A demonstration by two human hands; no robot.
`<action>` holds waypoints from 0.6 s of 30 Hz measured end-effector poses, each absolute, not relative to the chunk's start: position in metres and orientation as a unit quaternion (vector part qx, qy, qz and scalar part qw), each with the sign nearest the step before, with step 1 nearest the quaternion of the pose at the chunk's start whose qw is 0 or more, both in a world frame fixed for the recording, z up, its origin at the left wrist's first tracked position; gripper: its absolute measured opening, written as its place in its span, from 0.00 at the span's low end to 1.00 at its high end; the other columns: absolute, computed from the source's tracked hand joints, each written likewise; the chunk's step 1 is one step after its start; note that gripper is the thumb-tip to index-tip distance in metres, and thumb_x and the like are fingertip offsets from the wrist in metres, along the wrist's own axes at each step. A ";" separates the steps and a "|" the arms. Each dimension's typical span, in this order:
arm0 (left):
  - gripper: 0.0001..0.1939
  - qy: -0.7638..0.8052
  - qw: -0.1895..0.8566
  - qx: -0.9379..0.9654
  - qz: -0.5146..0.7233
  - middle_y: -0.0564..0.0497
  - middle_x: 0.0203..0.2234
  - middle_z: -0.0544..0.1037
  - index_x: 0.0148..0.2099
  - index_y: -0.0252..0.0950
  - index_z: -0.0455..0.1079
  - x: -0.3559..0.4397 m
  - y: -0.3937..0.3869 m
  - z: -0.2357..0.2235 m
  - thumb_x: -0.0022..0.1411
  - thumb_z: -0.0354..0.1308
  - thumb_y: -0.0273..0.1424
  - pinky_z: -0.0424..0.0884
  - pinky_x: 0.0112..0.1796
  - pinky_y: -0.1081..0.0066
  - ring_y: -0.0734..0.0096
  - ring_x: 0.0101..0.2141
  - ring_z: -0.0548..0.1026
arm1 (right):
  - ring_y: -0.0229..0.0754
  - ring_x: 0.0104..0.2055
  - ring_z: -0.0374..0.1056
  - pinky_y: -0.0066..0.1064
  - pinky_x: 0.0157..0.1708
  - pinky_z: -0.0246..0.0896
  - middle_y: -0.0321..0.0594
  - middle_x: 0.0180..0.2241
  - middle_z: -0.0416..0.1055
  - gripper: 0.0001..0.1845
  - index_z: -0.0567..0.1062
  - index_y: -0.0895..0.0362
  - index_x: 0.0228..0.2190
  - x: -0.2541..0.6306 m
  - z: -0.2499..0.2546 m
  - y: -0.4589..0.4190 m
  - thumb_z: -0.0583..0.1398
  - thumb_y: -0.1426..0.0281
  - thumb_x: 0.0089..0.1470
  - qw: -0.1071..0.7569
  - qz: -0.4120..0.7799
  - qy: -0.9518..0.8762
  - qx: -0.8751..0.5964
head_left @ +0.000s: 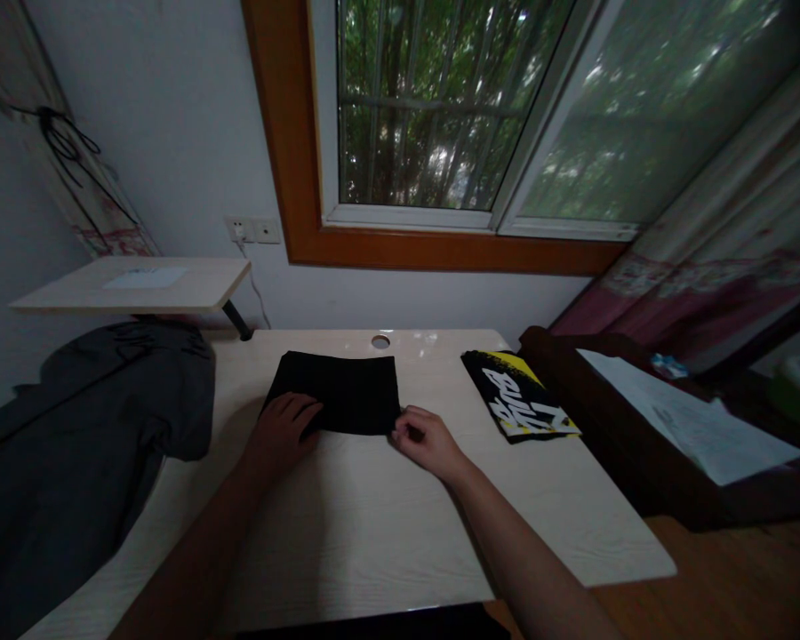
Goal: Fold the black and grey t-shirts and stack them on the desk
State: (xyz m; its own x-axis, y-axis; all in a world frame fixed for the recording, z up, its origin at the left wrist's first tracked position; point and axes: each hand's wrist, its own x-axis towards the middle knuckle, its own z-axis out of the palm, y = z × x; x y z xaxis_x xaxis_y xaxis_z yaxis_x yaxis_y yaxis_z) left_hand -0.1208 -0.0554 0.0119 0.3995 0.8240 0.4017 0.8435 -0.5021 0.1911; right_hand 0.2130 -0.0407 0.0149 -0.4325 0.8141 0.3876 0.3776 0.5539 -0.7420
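A folded black cloth (347, 391) lies flat on the pale wooden table (387, 524) in front of me. My left hand (286, 431) rests on its left part with the fingers stretched out over the fabric. At the cloth's lower right corner, my right hand (427, 437) has thumb and forefinger pinched together on the edge. To the right lies a second folded cloth, black with yellow and white lettering (520, 396), apart from both hands.
A dark grey garment (107, 418) is heaped at the left, beside a small raised shelf (133, 284) bearing a paper. Dark brown furniture (646, 453) with a white sheet (693, 418) adjoins the table's right edge. A round cable hole (380, 341) sits near the back, below a window (453, 116).
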 end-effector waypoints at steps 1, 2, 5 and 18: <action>0.24 -0.500 0.022 -0.835 -0.227 0.43 0.53 0.77 0.58 0.43 0.74 -0.121 -0.055 0.012 0.58 0.60 0.30 0.65 0.58 0.46 0.49 0.54 0.72 | 0.39 0.30 0.65 0.30 0.31 0.59 0.35 0.27 0.67 0.05 0.74 0.53 0.28 0.213 0.015 -0.040 0.62 0.69 0.57 0.382 0.293 -0.794 -0.372; 0.23 -0.502 0.023 -0.834 -0.226 0.43 0.53 0.78 0.57 0.42 0.74 -0.121 -0.055 0.012 0.59 0.60 0.30 0.66 0.58 0.46 0.48 0.54 0.72 | 0.39 0.30 0.65 0.30 0.31 0.59 0.35 0.27 0.66 0.06 0.73 0.53 0.27 0.214 0.016 -0.040 0.62 0.69 0.56 0.384 0.298 -0.791 -0.372; 0.21 -0.507 0.026 -0.832 -0.226 0.42 0.53 0.77 0.55 0.40 0.75 -0.122 -0.057 0.015 0.57 0.61 0.30 0.66 0.58 0.46 0.47 0.55 0.71 | 0.39 0.30 0.65 0.30 0.31 0.59 0.35 0.26 0.66 0.07 0.74 0.54 0.26 0.215 0.015 -0.038 0.62 0.68 0.56 0.386 0.323 -0.780 -0.372; 0.15 -0.599 -0.020 -0.702 -0.386 0.45 0.56 0.73 0.54 0.44 0.73 -0.152 -0.047 0.008 0.67 0.54 0.37 0.61 0.63 0.47 0.54 0.59 0.68 | 0.40 0.35 0.68 0.33 0.35 0.68 0.42 0.43 0.71 0.20 0.72 0.53 0.49 0.214 0.008 -0.032 0.65 0.59 0.58 0.453 0.310 -0.717 -0.429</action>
